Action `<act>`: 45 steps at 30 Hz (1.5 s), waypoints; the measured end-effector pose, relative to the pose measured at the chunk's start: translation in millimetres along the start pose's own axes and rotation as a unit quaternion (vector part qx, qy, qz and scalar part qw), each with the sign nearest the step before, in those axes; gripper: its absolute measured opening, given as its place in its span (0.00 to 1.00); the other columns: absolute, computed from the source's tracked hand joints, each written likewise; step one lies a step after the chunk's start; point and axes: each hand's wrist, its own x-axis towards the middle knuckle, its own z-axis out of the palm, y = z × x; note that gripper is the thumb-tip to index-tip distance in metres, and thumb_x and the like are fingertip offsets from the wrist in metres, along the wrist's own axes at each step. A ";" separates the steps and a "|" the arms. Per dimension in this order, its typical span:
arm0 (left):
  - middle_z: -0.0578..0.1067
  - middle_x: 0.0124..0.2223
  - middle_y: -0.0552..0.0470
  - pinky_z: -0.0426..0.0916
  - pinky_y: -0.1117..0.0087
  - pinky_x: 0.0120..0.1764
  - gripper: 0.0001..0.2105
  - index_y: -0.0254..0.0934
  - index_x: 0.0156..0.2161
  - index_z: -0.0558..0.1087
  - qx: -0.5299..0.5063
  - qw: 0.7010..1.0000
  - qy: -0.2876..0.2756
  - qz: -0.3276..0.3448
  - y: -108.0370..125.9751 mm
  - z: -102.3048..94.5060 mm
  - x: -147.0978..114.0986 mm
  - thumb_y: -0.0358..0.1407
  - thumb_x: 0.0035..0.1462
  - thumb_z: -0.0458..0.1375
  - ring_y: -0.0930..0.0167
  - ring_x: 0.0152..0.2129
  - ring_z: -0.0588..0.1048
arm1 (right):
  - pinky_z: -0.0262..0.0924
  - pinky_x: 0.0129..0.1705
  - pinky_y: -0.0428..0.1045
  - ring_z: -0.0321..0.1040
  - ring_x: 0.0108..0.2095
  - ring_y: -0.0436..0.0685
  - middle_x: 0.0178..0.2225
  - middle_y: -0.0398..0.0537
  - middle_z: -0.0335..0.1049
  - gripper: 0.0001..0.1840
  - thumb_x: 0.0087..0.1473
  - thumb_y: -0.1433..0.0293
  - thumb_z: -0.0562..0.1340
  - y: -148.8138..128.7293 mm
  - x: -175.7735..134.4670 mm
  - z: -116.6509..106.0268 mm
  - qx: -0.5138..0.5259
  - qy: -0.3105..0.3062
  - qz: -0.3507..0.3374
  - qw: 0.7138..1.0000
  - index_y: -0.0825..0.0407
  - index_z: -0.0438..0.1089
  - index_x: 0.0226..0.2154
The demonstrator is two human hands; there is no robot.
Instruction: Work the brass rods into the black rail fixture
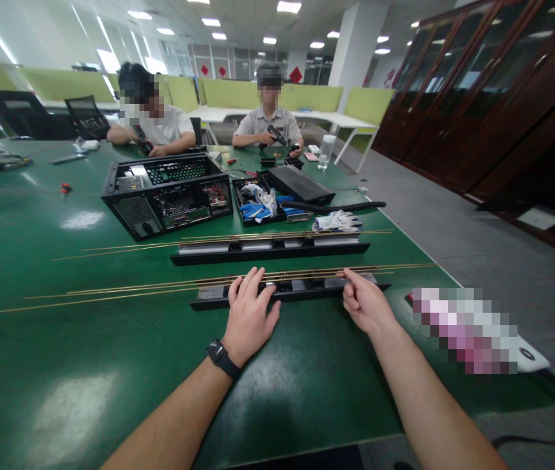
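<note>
My left hand (pixel 251 320), with a dark watch on its wrist, lies with fingers spread over the nearer long black rail (pixel 292 297). Its fingertips touch thin brass-coloured rods (pixel 130 289) that lie lengthwise on that rail and stick out past both its ends. Toward the rail's right end, my right hand (pixel 368 301) is closed, index finger forward at the rods and the other fingers curled. It seems to pinch a rod, though the contact is partly hidden. Behind, a second black rail (pixel 301 250) carries more thin rods (pixel 125 248).
An open black computer case (pixel 170 196) stands behind on the green table (pixel 111 365). Near it are a tray (pixel 277 220) with gloves, another white glove (pixel 339 220) and a clear cup (pixel 325 153). A blurred-out white device (pixel 535 356) lies right. Two people sit opposite.
</note>
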 end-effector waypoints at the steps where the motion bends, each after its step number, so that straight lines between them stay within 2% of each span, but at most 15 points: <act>1: 0.68 0.66 0.38 0.54 0.46 0.66 0.12 0.39 0.51 0.77 0.000 1.000 -0.001 0.000 0.0 0.1 0.0 0.37 0.64 0.59 0.55 0.67 0.62 | 0.38 0.08 0.40 0.45 0.09 0.43 0.13 0.33 0.57 0.13 0.54 0.62 0.70 -1.3 -0.2 0.3 0.004 0.004 0.002 1.000 0.53 0.72 0.35; 10: 0.67 0.67 0.39 0.53 0.47 0.67 0.12 0.40 0.50 0.77 0.003 1.000 -0.008 -0.003 -0.2 0.2 -0.3 0.37 0.64 0.58 0.56 0.67 0.61 | 0.39 0.07 0.41 0.45 0.08 0.44 0.13 0.33 0.56 0.09 0.58 0.65 0.66 -14.2 0.8 -2.2 0.038 0.079 -0.012 0.996 0.52 0.70 0.32; 14: 0.67 0.67 0.39 0.53 0.46 0.67 0.12 0.40 0.50 0.77 0.001 1.000 -0.008 -0.004 0.1 0.0 -0.1 0.37 0.64 0.58 0.56 0.67 0.62 | 0.39 0.07 0.41 0.45 0.08 0.44 0.13 0.33 0.56 0.08 0.60 0.66 0.64 -14.9 0.9 -2.3 0.037 0.092 -0.015 0.995 0.52 0.70 0.32; 17: 0.68 0.66 0.39 0.53 0.45 0.67 0.11 0.40 0.50 0.77 -0.002 1.000 -0.006 -0.004 0.5 -0.4 0.1 0.37 0.64 0.58 0.56 0.67 0.62 | 0.39 0.07 0.40 0.45 0.09 0.44 0.13 0.33 0.57 0.08 0.60 0.66 0.65 -13.6 0.1 -2.1 0.031 0.079 -0.014 0.996 0.52 0.70 0.33; 24: 0.68 0.66 0.39 0.54 0.45 0.66 0.11 0.40 0.50 0.77 -0.006 1.000 -0.005 -0.005 0.3 -0.7 0.1 0.37 0.64 0.59 0.55 0.67 0.62 | 0.40 0.09 0.39 0.46 0.09 0.43 0.15 0.34 0.59 0.13 0.54 0.62 0.71 -7.4 -1.7 -2.2 0.002 -0.001 -0.009 1.000 0.52 0.71 0.34; 34: 0.67 0.67 0.40 0.53 0.46 0.67 0.11 0.40 0.50 0.77 -0.005 1.000 -0.010 -0.007 0.9 -1.0 -0.1 0.37 0.64 0.59 0.55 0.67 0.62 | 0.37 0.09 0.40 0.45 0.09 0.43 0.15 0.37 0.64 0.15 0.53 0.61 0.70 -2.4 -1.0 -1.8 -0.043 -0.039 0.011 0.998 0.55 0.73 0.37; 41: 0.67 0.67 0.39 0.54 0.46 0.66 0.11 0.40 0.50 0.77 -0.006 1.000 -0.011 -0.005 0.3 -1.0 0.3 0.37 0.64 0.58 0.56 0.67 0.61 | 0.38 0.09 0.40 0.47 0.09 0.43 0.14 0.36 0.62 0.15 0.51 0.61 0.72 -5.2 -2.2 -1.5 -0.031 0.006 -0.013 0.999 0.54 0.72 0.34; 45: 0.67 0.67 0.39 0.54 0.46 0.67 0.12 0.40 0.51 0.77 -0.007 1.000 -0.012 -0.008 0.7 -1.9 0.6 0.37 0.64 0.58 0.56 0.67 0.62 | 0.39 0.08 0.40 0.47 0.09 0.43 0.14 0.36 0.60 0.14 0.52 0.61 0.71 -8.1 -0.6 -3.4 -0.015 0.054 -0.029 0.998 0.53 0.72 0.31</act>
